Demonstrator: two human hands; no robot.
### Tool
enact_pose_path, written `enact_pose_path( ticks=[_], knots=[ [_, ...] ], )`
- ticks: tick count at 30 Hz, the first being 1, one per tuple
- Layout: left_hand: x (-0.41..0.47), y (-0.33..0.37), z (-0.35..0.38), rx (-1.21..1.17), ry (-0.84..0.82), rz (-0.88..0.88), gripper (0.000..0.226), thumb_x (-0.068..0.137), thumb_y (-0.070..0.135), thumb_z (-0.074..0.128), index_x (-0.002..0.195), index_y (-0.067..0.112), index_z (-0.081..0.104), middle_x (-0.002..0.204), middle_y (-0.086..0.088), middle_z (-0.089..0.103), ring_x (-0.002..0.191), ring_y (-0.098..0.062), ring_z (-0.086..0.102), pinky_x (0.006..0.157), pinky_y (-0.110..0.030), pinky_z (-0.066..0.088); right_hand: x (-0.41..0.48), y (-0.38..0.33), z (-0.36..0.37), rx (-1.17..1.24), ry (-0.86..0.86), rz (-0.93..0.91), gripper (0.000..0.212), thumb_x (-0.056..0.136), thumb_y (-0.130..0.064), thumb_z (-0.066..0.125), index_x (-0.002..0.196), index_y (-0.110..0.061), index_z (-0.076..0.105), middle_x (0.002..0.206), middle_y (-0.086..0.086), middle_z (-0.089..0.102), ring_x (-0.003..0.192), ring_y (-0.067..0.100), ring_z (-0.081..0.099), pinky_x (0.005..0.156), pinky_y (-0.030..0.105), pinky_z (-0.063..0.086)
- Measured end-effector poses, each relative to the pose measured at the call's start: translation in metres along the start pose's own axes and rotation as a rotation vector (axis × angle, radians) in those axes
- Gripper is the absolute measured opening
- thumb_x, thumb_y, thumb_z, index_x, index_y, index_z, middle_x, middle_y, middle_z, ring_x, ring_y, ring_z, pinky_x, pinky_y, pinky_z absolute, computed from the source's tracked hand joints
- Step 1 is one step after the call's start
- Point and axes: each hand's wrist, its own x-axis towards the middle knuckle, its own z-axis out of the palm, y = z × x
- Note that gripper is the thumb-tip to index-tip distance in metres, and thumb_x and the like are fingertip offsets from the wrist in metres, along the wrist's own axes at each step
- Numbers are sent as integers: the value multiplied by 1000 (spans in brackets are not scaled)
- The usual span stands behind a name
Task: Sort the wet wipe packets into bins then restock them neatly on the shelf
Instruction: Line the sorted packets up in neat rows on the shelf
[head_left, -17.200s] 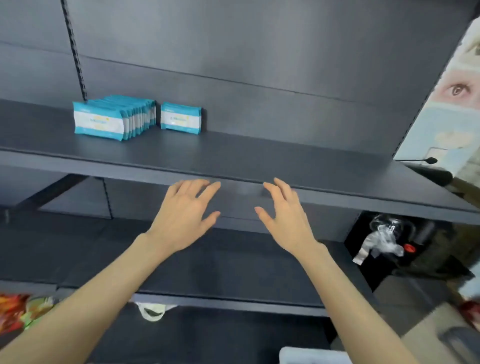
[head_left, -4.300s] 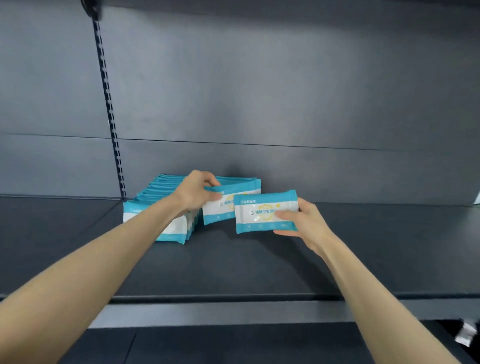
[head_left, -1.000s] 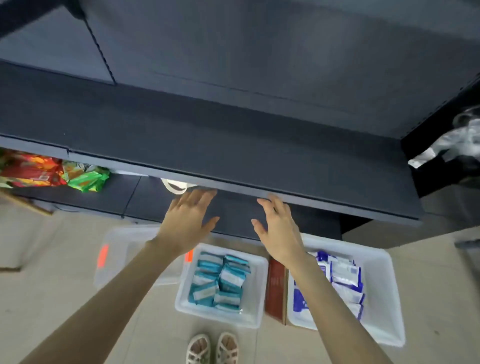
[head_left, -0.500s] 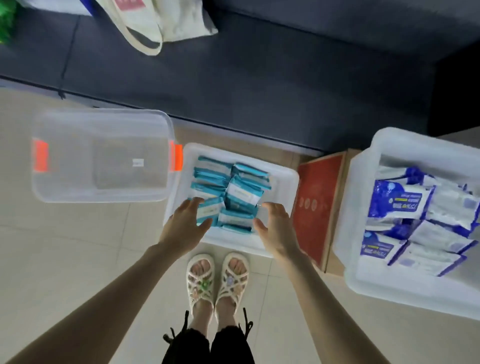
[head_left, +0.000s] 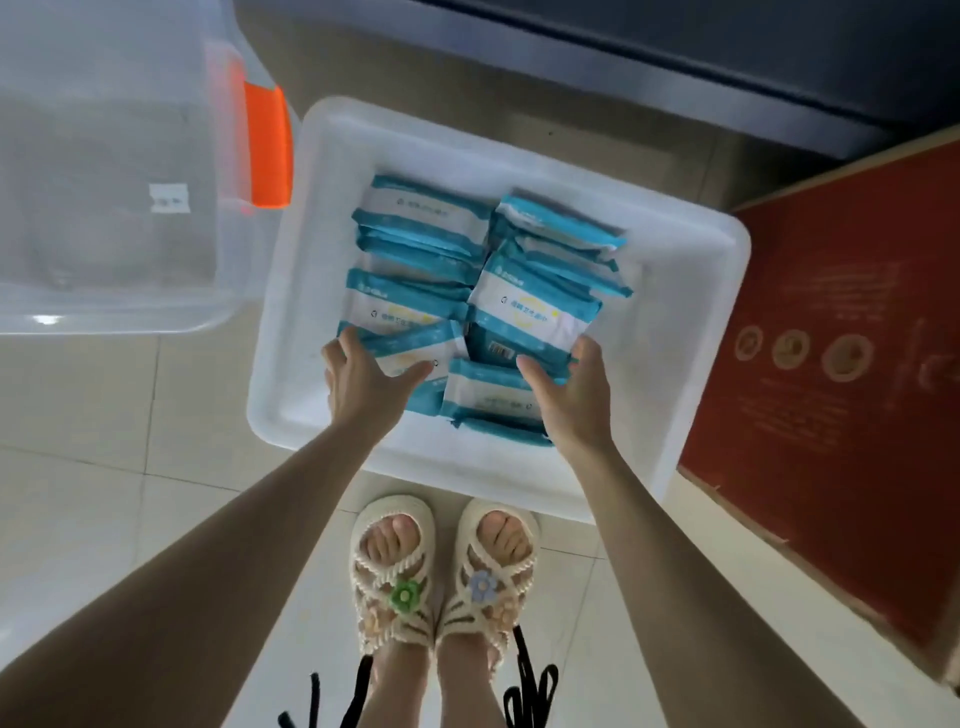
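Head camera view, looking straight down at a pile of wet wipe packets (head_left: 535, 306), teal with white panels, lying in a white bin (head_left: 691, 291) on a pale tiled floor (head_left: 104, 467). The packets lie in two rough columns, some flat and some overlapping or tipped at an angle, and they fill the middle of the bin, with bare white bottom showing along its left and right sides.

Both of the person's bare arms reach down into the near end of the bin. The left hand (head_left: 363, 387) is spread, fingers apart and thumb held out, over the near-left packet (head_left: 415, 343), which lies slightly askew. The right hand (head_left: 569, 400) is spread in the same way, its thumb over the near-right packet (head_left: 488, 389) and its fingers by the edge of the packets beyond it. Neither hand has closed round a packet. Whether the fingertips are pressing on the packets or only just above them cannot be told.

Just to the left of the white bin sits a clear plastic bin (head_left: 104, 156) with an orange latch (head_left: 267, 148) on the side facing the white bin. To the right, a flat red cardboard box (head_left: 831, 364) with faint round printed marks lies close beside the white bin. Along the top runs the dark base of a shelf unit (head_left: 675, 52).

Below the bin, the person's feet stand side by side in cream woven sandals (head_left: 395, 571) trimmed with small flowers, toes almost at the bin's near wall. Black cords (head_left: 530, 691) hang at the bottom edge.
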Motion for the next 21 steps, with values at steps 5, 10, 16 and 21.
enact_pose_path(
  ticks=[5,10,16,21],
  knots=[
    [23,-7,16,-10,137,-6,76,67,41,82,119,9,37,123,-9,30,109,-24,37,99,-40,42,57,35,27,76,174,-34,64,59,-68,71,101,-20,63,101,0,66,98,22,62,84,45,53],
    [27,-9,17,-58,147,1,69,61,39,86,106,10,42,116,-5,27,96,-20,42,94,-33,48,56,12,29,97,268,55,61,59,-61,75,93,-15,53,96,4,62,93,25,59,91,51,45],
    [15,-6,7,-53,91,22,41,68,37,82,89,10,58,110,-3,32,85,-16,40,76,-19,40,39,-2,19,156,230,30,25,73,-34,78,83,-21,59,82,-5,66,86,17,63,87,39,47],
    [-15,1,-21,-377,4,-82,23,85,33,68,85,10,65,81,-4,61,69,-19,51,57,-27,38,-4,-30,-10,491,141,65,41,75,-5,78,112,-10,61,99,1,71,85,10,70,72,21,55]
  ],
)
